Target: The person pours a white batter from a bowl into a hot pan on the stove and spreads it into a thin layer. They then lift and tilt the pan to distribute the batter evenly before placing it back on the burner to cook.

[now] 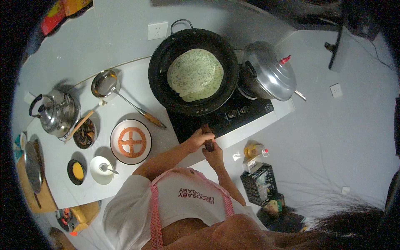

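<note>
A black wok (159, 93) sits over the black gas cooktop (181, 128). Inside it lies a round, pale green-flecked pancake (196, 75), its lower left rim slightly ragged. My left hand (201, 139) wraps the wok's brown wooden handle (205, 128) close to the pan. Just below, at the handle's end, my right hand (213, 154) also has hold of it. Left of the wok, a metal ladle (128, 100) with a wooden grip rests with its bowl on a small dish. An enamel plate (114, 156) with a crossed orange ring pattern lies left of my hands.
A lidded aluminium pot (272, 75) stands right of the wok. On the white counter (56, 184) at left are a kettle (54, 115), a bowl of dark food (84, 134), a yellow-filled dish (77, 171) and a white bowl (101, 178) with a spoon. A black crate (259, 184) is lower right.
</note>
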